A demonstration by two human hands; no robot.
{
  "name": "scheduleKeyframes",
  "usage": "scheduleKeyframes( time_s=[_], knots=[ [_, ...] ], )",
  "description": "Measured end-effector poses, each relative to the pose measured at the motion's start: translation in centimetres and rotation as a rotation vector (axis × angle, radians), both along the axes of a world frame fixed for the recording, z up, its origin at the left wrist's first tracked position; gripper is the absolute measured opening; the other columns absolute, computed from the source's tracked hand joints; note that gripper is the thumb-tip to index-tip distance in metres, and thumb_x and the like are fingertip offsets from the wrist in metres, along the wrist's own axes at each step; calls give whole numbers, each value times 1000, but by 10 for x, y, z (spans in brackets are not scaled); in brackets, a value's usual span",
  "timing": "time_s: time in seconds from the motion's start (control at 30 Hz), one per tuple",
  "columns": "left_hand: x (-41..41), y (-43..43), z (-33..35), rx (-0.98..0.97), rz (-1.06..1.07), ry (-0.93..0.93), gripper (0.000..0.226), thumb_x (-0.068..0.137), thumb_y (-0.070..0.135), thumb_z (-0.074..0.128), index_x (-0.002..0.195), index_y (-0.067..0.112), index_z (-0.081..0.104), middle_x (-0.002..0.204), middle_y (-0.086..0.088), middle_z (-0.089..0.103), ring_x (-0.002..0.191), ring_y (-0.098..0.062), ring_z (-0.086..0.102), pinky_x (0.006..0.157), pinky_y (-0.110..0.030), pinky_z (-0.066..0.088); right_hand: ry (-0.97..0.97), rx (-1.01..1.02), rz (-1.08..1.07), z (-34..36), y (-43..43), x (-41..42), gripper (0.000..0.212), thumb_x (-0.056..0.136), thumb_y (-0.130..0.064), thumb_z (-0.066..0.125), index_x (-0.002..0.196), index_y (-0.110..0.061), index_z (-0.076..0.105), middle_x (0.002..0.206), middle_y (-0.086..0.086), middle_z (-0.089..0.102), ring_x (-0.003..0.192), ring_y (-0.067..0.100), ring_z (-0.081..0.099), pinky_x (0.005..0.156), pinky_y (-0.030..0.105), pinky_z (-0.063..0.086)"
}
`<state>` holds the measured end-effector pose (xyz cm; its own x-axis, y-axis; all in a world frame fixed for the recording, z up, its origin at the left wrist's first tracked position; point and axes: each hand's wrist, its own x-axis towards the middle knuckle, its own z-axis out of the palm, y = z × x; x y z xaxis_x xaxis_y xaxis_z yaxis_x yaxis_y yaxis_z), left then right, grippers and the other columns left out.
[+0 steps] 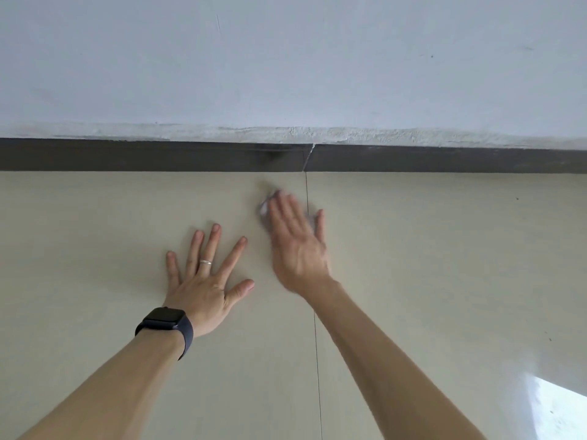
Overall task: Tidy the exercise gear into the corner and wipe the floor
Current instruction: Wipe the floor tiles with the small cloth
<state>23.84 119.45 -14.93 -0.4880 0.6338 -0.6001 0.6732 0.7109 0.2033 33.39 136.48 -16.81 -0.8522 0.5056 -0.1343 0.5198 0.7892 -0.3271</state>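
My right hand (297,241) lies flat with straight fingers on a small pale cloth (264,208), pressing it onto the beige tiled floor (444,265) close to the wall. The hand and cloth are blurred with motion, and most of the cloth is hidden under the fingers. My left hand (208,277) rests flat on the floor to the left, fingers spread, with a ring on one finger and a black watch on the wrist. No exercise gear is in view.
A dark skirting board (158,155) runs along the foot of a white wall (286,58) just beyond the hands. A tile joint (316,328) runs toward me under the right arm. A bright patch of light (559,408) lies at the lower right.
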Motion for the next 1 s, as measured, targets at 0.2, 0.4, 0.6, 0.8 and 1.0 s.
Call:
scheduleKeyframes(
  time_s=[0.2,0.4,0.6,0.8,1.0],
  knots=[
    [-1,0,-1,20,-18,-3,67,87,77,9,137,59,-33,144,15,-52,138,-15,-45,113,-60,-17,-33,-6,-220,0,79,62,64,100,-12,40,158,-25,17,166,-5,10,153,16,5,119,63,8],
    [-1,-3,-6,48,-30,23,67,89,77,11,137,60,-32,143,16,-52,141,-17,-41,113,-60,-16,1,-44,-68,12,-67,131,79,85,-7,42,158,-27,19,166,-7,9,153,14,3,118,62,12],
    [0,-2,-4,18,-47,40,68,88,79,11,140,58,-29,150,11,-46,143,-19,-37,114,-61,-14,-54,28,83,16,-119,201,83,84,-7,39,157,-36,15,165,-13,9,153,10,3,120,55,13],
    [62,-36,7,258,-346,256,61,103,44,32,155,45,0,165,0,-13,152,-31,-4,114,-67,12,-51,-25,-586,19,-146,244,90,77,-2,36,159,-28,11,167,-8,5,153,14,-1,121,57,10],
    [180,-123,5,193,-516,83,64,91,52,34,154,44,21,167,0,3,152,-32,9,104,-76,22,-60,-54,-7,29,-290,330,78,83,-15,39,156,-36,23,164,-10,21,150,13,21,120,49,9]
  ],
)
